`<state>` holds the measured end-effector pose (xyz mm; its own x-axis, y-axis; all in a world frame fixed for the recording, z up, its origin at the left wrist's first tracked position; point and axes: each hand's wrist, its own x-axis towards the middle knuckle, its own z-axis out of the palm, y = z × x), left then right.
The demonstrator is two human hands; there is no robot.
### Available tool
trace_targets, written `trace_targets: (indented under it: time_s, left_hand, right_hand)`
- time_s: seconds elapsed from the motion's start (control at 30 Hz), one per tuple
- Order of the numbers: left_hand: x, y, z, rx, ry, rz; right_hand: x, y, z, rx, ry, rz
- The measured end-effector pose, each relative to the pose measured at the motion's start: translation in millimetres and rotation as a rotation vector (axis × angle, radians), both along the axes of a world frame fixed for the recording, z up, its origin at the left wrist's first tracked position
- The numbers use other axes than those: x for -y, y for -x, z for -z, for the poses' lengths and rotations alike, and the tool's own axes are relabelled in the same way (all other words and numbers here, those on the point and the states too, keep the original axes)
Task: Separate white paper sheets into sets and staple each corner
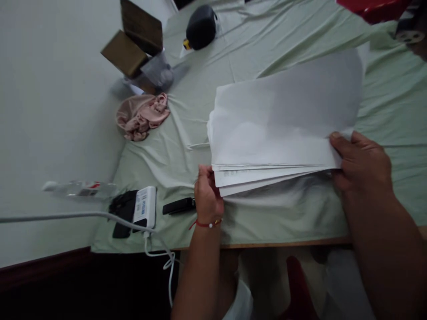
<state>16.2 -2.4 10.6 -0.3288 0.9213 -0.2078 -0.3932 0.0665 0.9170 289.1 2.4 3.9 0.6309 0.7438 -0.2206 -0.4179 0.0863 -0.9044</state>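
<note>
A stack of white paper sheets is held above the green-clothed table, its lower sheets slightly fanned along the near edge. My right hand grips the near right corner, thumb on top and the other fingers mostly hidden underneath. At the near left corner, my left hand holds the edges of the sheets, its fingers partly behind them. It wears a red string bracelet. Just left of this hand lies a black stapler, its right end hidden by the hand.
Along the left side are a white power strip with a cable, a clear plastic bottle, a pink cloth and an open cardboard box. A black rounded object sits at the back. Something red is at the far right.
</note>
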Motion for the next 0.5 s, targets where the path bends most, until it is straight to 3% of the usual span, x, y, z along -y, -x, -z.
trace_targets:
  time_s: [0.1, 0.2, 0.3, 0.5]
  left_hand:
    - [-2, 5, -2.9, 0.047, 0.002, 0.065]
    - [-4, 11, -1.0, -0.031, 0.024, 0.103]
    - [-7, 15, 2.9, -0.132, 0.042, 0.069]
    - [-6, 14, 3.6, -0.204, -0.065, -0.014]
  right_hand:
    - [2, -3, -1.9, 0.034, 0.012, -0.03]
    - [4, -3, -2.0, 0.087, -0.008, -0.086]
    - [6, -4, -2.2, 0.091, -0.006, -0.151]
    - [10, -13, 1.0, 0.238, 0.088, -0.242]
